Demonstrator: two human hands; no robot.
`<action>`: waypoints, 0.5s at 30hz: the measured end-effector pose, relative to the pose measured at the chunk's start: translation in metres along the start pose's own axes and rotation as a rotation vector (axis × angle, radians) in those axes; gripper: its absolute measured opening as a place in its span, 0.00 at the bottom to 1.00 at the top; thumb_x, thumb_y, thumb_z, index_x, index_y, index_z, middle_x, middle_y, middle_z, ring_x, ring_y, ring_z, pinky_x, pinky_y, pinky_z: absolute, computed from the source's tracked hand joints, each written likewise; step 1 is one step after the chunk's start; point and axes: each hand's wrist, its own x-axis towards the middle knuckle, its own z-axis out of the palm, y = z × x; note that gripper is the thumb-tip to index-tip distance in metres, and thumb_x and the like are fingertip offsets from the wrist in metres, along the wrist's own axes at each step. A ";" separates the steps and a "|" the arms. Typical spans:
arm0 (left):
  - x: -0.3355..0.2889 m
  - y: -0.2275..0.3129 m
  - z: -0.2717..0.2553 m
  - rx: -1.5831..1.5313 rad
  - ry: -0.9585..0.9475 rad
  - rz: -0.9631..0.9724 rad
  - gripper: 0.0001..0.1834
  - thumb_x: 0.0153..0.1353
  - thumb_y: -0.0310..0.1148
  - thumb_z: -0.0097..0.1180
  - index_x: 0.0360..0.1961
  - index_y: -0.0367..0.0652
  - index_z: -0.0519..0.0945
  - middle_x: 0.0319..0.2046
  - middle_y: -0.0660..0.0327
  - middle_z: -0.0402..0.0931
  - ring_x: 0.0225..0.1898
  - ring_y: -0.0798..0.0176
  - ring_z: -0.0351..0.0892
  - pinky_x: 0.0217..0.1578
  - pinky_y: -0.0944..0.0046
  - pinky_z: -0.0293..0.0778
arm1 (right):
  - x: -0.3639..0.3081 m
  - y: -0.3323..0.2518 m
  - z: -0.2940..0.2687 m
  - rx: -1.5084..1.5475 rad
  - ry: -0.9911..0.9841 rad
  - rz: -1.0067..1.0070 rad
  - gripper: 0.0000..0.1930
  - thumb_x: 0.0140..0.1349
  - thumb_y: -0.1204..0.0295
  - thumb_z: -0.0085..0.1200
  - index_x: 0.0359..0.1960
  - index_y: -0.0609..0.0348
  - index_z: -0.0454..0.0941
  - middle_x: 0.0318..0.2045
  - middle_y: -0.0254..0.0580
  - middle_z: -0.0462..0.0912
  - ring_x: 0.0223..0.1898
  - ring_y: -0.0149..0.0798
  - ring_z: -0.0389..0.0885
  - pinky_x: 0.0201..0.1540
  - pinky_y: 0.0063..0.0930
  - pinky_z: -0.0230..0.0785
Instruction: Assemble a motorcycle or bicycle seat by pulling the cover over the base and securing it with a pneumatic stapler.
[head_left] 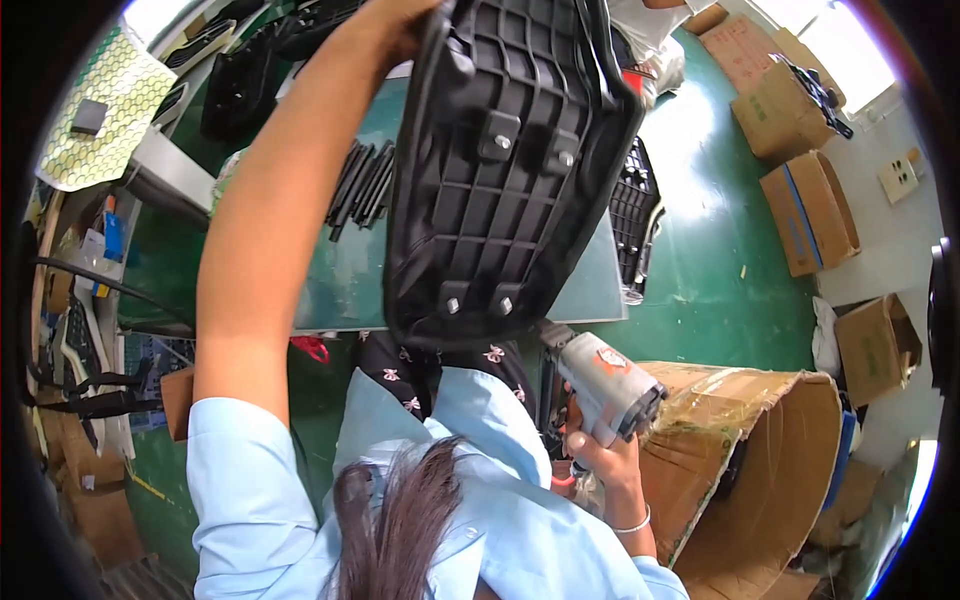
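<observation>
My left hand [402, 22] grips the far left edge of a black ribbed plastic chair panel [490, 205], its fingers partly hidden behind the edge. The panel is tilted up over the table, with its ribbed side and several metal-centred mounting pads facing me. Black covering wraps around its rim. In my right hand [605, 460] is a grey pneumatic staple gun [605, 380], held by its handle. The gun's nose is close to the panel's near right corner; I cannot tell whether they touch.
The panel is over a glass-topped table [340, 290] bearing several black strips [362, 185]. Another black panel [635, 215] stands beyond the table's right edge. A large open carton [700, 400] stands at my right. More cardboard boxes [810, 215] line the wall. Another person [645, 30] is at the far side.
</observation>
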 end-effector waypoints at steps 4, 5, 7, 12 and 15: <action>-0.029 0.009 0.028 -0.106 0.035 0.343 0.15 0.55 0.27 0.49 0.45 0.38 0.72 0.33 0.53 0.78 0.25 0.62 0.81 0.23 0.64 0.80 | 0.012 0.009 -0.004 -0.161 0.077 -0.081 0.32 0.49 0.68 0.65 0.54 0.67 0.65 0.30 0.35 0.73 0.24 0.26 0.73 0.24 0.20 0.68; -0.033 0.011 0.037 -0.115 0.032 0.339 0.15 0.55 0.27 0.49 0.45 0.38 0.72 0.33 0.53 0.78 0.25 0.62 0.81 0.23 0.64 0.80 | 0.012 0.009 -0.008 -0.288 0.089 -0.092 0.29 0.50 0.69 0.64 0.52 0.68 0.66 0.30 0.35 0.74 0.24 0.26 0.73 0.24 0.20 0.68; -0.041 0.016 0.049 -0.127 0.105 0.395 0.19 0.55 0.24 0.47 0.49 0.37 0.69 0.35 0.53 0.76 0.27 0.63 0.80 0.24 0.66 0.79 | 0.013 0.002 -0.005 -0.345 0.114 -0.048 0.28 0.50 0.69 0.63 0.52 0.68 0.67 0.31 0.35 0.75 0.24 0.26 0.73 0.23 0.20 0.68; -0.070 0.034 0.077 -0.011 0.140 0.368 0.24 0.54 0.24 0.47 0.55 0.36 0.67 0.30 0.58 0.73 0.23 0.64 0.75 0.23 0.66 0.75 | 0.026 -0.008 0.013 -0.372 0.120 0.063 0.15 0.51 0.66 0.64 0.32 0.64 0.75 0.19 0.32 0.75 0.23 0.25 0.74 0.28 0.23 0.67; -0.085 0.039 0.086 -0.127 0.179 0.495 0.26 0.54 0.23 0.49 0.57 0.36 0.65 0.32 0.58 0.73 0.26 0.65 0.75 0.24 0.67 0.74 | 0.033 -0.015 0.022 -0.407 0.079 0.105 0.14 0.52 0.68 0.63 0.34 0.65 0.74 0.21 0.34 0.76 0.22 0.26 0.73 0.26 0.23 0.67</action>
